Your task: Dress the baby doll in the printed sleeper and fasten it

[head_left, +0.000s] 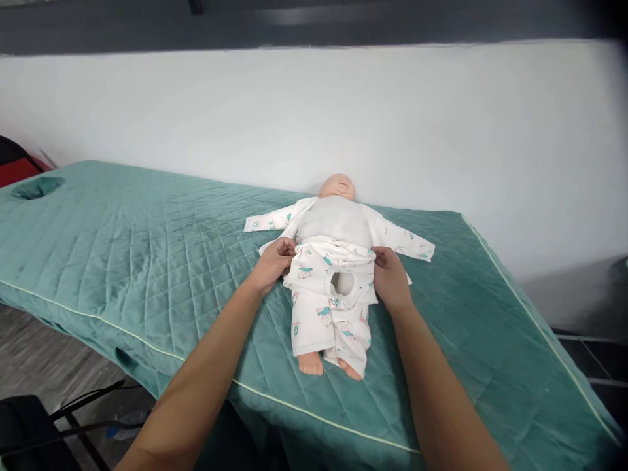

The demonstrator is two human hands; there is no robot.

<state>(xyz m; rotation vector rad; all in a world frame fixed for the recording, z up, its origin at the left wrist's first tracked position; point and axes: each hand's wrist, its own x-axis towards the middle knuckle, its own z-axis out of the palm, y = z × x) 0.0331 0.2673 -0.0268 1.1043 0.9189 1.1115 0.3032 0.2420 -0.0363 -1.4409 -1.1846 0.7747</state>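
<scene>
Two bare hands at the waist of a soft-bodied baby doll (336, 219) with a pale plastic head and a grey cloth torso. Lying face up on a teal quilted massage-table cover (147, 261), head toward the white wall (343, 111), bare feet (311, 364) toward the wearer of the camera. Long axis thus running straight away from the body, nearly midway between the two forearms.

Dressed in white cotton trousers (314, 320) printed with small teal and orange figures, legs reaching to the ankles, round opening at the crotch. Across the top, a gathered waistband (336, 247), just below the grey belly. At its left end, the left hand (271, 263), closed, thumb and fingers pinched on the cloth. At its right end, the right hand (391, 280), closed likewise on the edge, exact hold partly hidden behind the back of the hand. Both grips level with each other, one on each side of the doll's hips, waistband spanning the gap between them. Neither hand nearer than the other: same reach, mirrored.

Beneath the doll, an open white printed jacket (267, 222) of the same cloth, sleeves spread flat to left and right, torso uncovered. Farther left on the cover, an oval face hole (36, 188), well apart from the hands. Below the table edge at lower left, grey wooden floor (29, 353) and black cables (83, 399).
</scene>
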